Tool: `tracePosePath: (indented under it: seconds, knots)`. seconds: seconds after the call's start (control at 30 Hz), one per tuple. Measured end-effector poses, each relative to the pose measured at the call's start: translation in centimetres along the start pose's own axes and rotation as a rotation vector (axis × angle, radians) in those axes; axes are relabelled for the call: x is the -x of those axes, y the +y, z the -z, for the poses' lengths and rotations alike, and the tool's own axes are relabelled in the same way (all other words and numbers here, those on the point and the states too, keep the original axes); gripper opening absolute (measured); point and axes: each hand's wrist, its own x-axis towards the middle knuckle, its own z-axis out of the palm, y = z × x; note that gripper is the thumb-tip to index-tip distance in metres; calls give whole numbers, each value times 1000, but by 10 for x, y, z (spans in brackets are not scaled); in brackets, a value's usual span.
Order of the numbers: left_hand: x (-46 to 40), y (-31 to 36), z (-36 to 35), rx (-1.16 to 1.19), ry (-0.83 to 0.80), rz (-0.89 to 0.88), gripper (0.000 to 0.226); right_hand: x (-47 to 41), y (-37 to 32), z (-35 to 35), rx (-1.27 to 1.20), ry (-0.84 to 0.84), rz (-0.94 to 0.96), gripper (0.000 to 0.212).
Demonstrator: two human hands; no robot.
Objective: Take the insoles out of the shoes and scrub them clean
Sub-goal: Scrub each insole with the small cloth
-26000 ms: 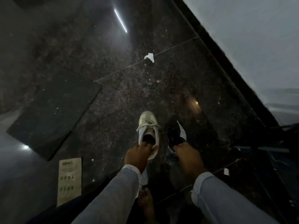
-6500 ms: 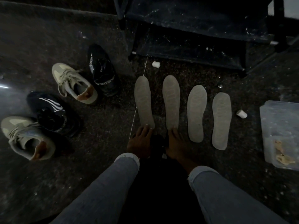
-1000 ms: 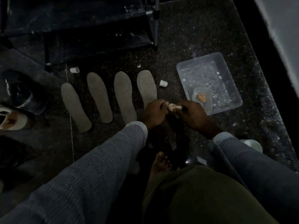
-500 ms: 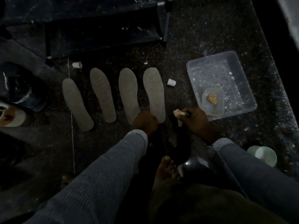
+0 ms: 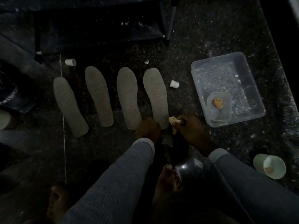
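Four flat felt-like insoles point(image 5: 156, 96), speckled floor point(image 5: 202, 38)

Clear plastic tub point(image 5: 252, 81), speckled polished floor point(image 5: 210, 29)

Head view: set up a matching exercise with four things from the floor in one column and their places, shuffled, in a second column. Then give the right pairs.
Things
1. clear plastic tub
2. pale green cup
3. brush
4. black shoe

Places
A. left edge of the view
B. in the right hand
C. on its side by the right sleeve
D. right of the four insoles

Pairs: 1-D, 2-C, 3-B, 4-A
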Motion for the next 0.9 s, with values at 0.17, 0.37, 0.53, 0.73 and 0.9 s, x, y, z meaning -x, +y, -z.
tracePosePath:
  seconds: [0.17,0.37,0.53,0.73,0.9]
  knots:
    - [10,5,10,288,-23,-45,27,0,-13,12,-68,-2,-118,22]
    - [27,1,52,494,8,-110,29,-10,-88,50,-448,-72,-322,34]
    - [52,1,112,632,-13,-241,31,-13,-148,76,-493,-122,-406,28]
    - [99,8,200,650,94,-435,36,-6,-220,107,-548,-208,-458,18]
    - [147,9,263,685,64,-630,34,8,-276,121,-633,-288,-408,18]
